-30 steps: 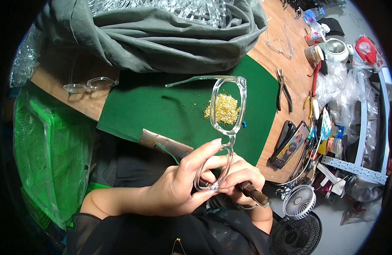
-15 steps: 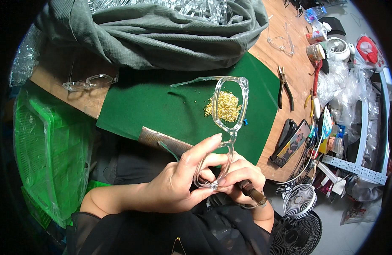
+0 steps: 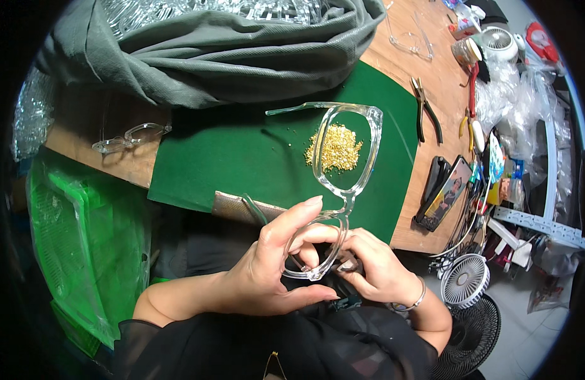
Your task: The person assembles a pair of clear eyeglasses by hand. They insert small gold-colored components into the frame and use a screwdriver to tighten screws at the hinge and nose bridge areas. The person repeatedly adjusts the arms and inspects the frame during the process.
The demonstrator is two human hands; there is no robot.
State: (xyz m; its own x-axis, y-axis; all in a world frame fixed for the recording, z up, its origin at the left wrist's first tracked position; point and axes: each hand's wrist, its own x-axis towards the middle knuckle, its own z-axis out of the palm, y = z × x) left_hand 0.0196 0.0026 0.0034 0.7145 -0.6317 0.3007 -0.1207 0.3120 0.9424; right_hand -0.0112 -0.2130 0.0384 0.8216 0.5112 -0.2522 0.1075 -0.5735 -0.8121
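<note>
My left hand (image 3: 254, 269) grips a clear plastic eyeglass frame (image 3: 348, 201) by its lower rim, with fingers curled through the lens opening. The frame stands on end, one temple arm reaching left over the green mat (image 3: 203, 158). Behind its upper rim lies a heap of tiny gold-coloured metal parts (image 3: 337, 149). Close beside the lower rim, my right hand (image 3: 384, 269) is closed round a brown-handled tool (image 3: 348, 261), mostly hidden by the fingers; its kind does not show.
A grey cloth (image 3: 241, 63) cradles many clear frames at the back. Another clear frame (image 3: 137, 134) lies left. Pliers (image 3: 425, 111) and a phone (image 3: 445, 193) sit right, near a white fan (image 3: 465, 280). A green plastic crate (image 3: 89, 240) stands at left.
My right hand has turned and drawn to the right, so the brown handle that stuck out beside it is now mostly hidden. The left thumb has loosened from the lower rim.
</note>
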